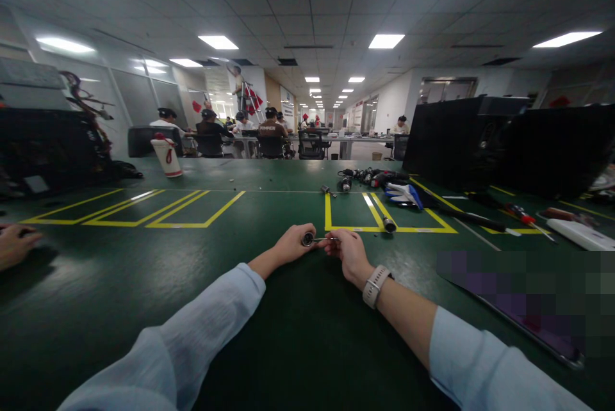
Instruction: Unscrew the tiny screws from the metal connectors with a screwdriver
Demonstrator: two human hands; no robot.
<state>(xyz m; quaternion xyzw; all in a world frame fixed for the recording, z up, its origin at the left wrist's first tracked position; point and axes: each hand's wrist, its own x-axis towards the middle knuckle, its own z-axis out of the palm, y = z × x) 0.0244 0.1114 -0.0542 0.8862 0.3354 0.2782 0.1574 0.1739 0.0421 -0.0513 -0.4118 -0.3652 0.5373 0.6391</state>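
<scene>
My left hand (293,244) is closed around a short, dark cylindrical metal part (307,239), whose round open end faces me. Close beside it, my right hand (346,252) pinches a thin, light-coloured rod-like piece (319,239) that points toward the cylinder. Whether the thin piece touches the cylinder is too small to tell. Both hands are just above the green table (307,321), near its middle. A similar dark metal cylinder (389,225) lies on the yellow tape to the right. Small metal pieces (328,191) lie farther back.
Dark connectors (344,184), a blue-and-white glove (404,196) and a red-handled screwdriver (521,214) lie right. A phone-like slab (523,321) is at near right. Black equipment (461,142) stands beyond. A paper cup (167,156) stands left; another person's hand (16,244) enters at left.
</scene>
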